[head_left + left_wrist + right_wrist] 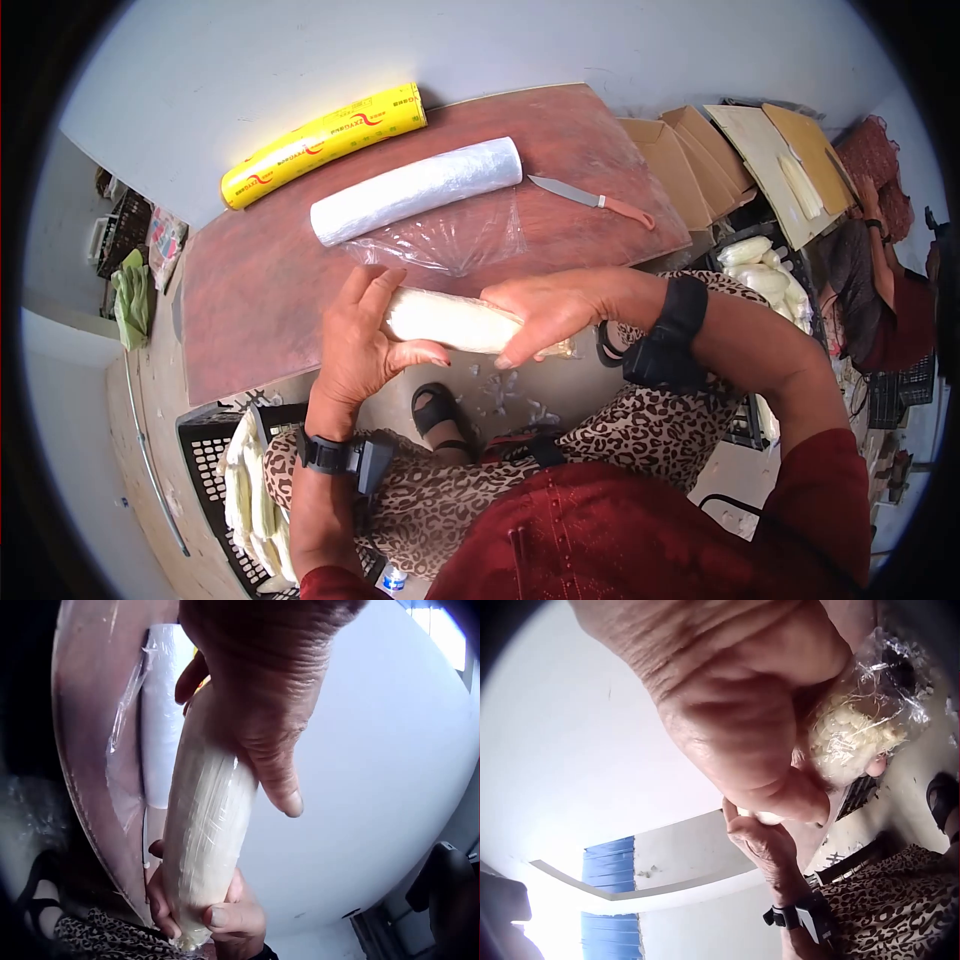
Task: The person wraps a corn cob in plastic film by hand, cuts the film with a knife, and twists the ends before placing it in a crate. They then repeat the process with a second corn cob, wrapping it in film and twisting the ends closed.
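A pale, long vegetable (450, 320), wrapped in clear film, is held crosswise above the lap in the head view. The left hand (362, 340) grips its left end, thumb below. Around its right part curl the fingers and thumb of the right hand (550, 308). In the left wrist view the film shines along the vegetable (206, 817), its lower end pinched by the right hand (236, 919). Loose film bunches over the stubby yellowish end (855, 735) in the right wrist view.
On the red table (250, 310) lie a film roll (420, 190) with a loose sheet, a yellow roll (320, 145) and a knife (590, 200). Black crates with pale vegetables (245, 490) stand left and right. Cardboard (690, 165) and another person (870, 270) are at right.
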Demonstrator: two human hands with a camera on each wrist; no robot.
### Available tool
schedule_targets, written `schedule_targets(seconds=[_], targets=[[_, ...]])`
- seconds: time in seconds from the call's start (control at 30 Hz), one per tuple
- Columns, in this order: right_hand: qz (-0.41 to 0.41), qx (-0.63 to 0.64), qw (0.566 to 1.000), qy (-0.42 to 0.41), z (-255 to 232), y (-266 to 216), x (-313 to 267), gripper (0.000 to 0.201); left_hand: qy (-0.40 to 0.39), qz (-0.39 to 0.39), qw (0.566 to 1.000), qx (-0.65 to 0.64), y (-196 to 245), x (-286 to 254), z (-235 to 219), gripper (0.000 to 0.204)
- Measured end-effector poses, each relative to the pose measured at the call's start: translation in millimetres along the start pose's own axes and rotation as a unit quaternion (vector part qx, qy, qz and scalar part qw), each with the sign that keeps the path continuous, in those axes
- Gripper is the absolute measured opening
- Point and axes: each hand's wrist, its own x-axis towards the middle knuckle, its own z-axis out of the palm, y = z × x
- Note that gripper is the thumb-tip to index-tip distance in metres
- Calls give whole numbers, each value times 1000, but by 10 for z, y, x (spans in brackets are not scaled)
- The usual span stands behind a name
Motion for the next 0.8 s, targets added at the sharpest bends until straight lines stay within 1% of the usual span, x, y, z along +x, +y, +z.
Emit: schedule_targets(seconds=[0.03,0.07,0.13,0.23,0.27,0.37,0.47,0.5,0.6,0.63,0.73,0.8], targets=[[6,-7,1000,-3,-21,12,-15,47,-25,4,1000,14,30,-3,-6,95],[13,-14,1000,-6,-42,20,-29,47,-30,30,998,39,53,-2,-2,92],[36,-1,999,-26,-71,0,-68,47,-39,81,992,89,92,1,16,86],[56,44,996,-49,-52,66,-50,48,-81,115,983,121,124,-15,129,77],[60,63,995,-57,-45,90,-39,48,-81,109,984,111,119,-31,156,74],[79,30,995,-51,-106,30,-63,53,-78,81,990,85,88,-55,200,68],[46,20,999,23,-232,-40,-128,57,-64,32,996,59,61,-57,226,62],[52,4,998,35,-312,-100,-170,55,-54,17,997,51,57,-56,230,59],[75,-32,985,150,-504,-333,-426,55,-33,-22,998,39,73,-34,204,54],[64,-4,986,151,-551,-360,-478,53,-27,-34,998,37,82,-24,197,53],[13,78,984,162,-623,-207,-542,49,-30,-64,997,40,105,-5,176,54],[-23,89,980,175,-557,-129,-514,42,-34,-81,995,37,119,16,183,54]])
